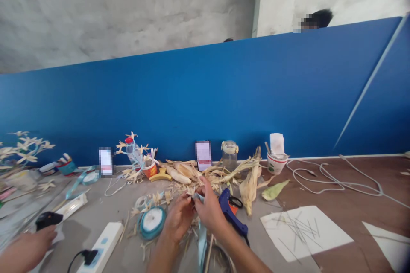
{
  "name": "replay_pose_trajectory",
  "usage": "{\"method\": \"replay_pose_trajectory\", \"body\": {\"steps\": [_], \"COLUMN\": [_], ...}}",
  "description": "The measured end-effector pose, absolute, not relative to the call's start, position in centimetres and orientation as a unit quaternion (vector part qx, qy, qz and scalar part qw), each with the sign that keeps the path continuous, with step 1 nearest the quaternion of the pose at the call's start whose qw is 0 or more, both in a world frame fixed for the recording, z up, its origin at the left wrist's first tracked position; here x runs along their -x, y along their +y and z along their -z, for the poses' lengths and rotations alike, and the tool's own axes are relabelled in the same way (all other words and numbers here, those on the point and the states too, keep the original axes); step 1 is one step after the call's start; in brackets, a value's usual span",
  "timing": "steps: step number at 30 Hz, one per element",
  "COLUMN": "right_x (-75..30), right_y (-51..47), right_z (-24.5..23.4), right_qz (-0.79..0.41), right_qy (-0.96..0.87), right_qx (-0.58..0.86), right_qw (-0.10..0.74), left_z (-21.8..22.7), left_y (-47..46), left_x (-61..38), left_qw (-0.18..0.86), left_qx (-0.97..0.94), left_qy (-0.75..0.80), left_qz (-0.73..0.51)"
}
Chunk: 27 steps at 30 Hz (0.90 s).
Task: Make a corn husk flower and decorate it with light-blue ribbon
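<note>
In the lower centre of the frame, a light blue ribbon (199, 198) is being pinched between the left hand (179, 217) and the right hand (209, 211), both closed on it. Its tail is hanging down loose, so the work seems unfinished. A blue glue gun (231, 213) and corn husks (248, 179) are crowding just beside. At lower left, another person's hand (28, 247) is gripping a black tool (48, 218).

we see blue glue gun (231, 214) on counter (346, 204) | white power strip (101, 245) front left | glass jar (229, 155) by blue partition (224, 94) | white cable (326, 177) right | perhaps corn husks (248, 179)
</note>
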State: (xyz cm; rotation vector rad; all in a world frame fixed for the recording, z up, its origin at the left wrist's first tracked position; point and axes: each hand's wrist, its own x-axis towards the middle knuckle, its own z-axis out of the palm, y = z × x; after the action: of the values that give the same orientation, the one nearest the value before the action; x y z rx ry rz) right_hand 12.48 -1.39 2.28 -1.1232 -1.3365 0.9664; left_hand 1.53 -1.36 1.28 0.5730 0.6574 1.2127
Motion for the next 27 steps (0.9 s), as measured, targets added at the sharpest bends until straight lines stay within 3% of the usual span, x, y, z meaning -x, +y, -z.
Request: {"method": "replay_pose_trajectory", "body": {"steps": [17, 27], "right_x": [-13.0, -13.0], "right_y": [-0.1, -0.7], "right_z": [-1.3, -1.2], "right_qz": [-0.588, -0.439], "right_qy": [-0.459, -0.547], "right_qx": [0.382, 0.457], "right_qw": [0.546, 0.547], "left_z": [-1.9, -1.0], "left_y": [-1.6, -1.2], "left_x": [-1.8, -2.1], "left_qw": [0.701, 0.596], "left_qx": [-0.315, -0.415], "left_qy": [0.305, 0.371], "left_qz": [-0.562, -0.579]}}
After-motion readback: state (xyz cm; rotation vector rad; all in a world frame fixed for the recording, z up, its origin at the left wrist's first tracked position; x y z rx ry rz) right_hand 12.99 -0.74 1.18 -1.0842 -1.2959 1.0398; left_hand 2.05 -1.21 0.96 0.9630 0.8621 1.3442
